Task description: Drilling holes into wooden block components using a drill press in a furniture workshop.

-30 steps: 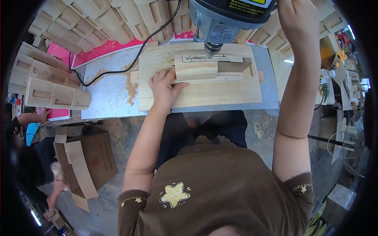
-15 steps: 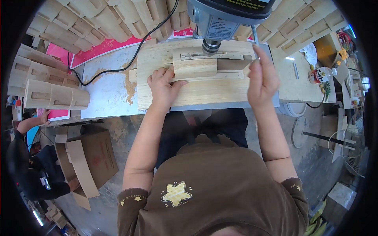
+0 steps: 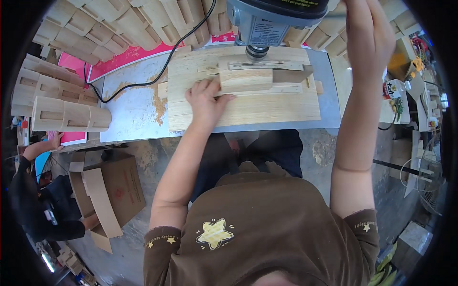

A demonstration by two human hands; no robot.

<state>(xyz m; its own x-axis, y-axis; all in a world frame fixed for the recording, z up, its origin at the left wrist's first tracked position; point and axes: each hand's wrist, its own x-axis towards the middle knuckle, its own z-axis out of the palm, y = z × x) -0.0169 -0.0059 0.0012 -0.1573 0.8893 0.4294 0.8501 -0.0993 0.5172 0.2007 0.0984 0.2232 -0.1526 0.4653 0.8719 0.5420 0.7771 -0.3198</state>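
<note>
A pale wooden block (image 3: 246,80) with a slot-like gap at its right lies in a wooden jig on a flat board (image 3: 267,108). My left hand (image 3: 206,101) grips the block's left end, fingers behind and thumb along the front. Just above the jig hangs the chuck (image 3: 256,52) of a blue-grey drill press (image 3: 267,29); the bit is hard to make out. My right hand (image 3: 369,40) is raised at the upper right, closed around the drill press lever (image 3: 336,17); its fingertips are partly cut off and blurred.
Stacked wooden pieces (image 3: 71,114) line the left and back of the bench. A black cable (image 3: 138,87) crosses the bench beside sawdust (image 3: 159,105). At lower left, a co-worker's arm (image 3: 36,151) is near an open cardboard box (image 3: 119,188). A bottle (image 3: 395,88) lies at right.
My right hand has swung up and to the right with the lever. The chuck sits slightly higher. My left hand and the wooden block have shifted a little to the right.
</note>
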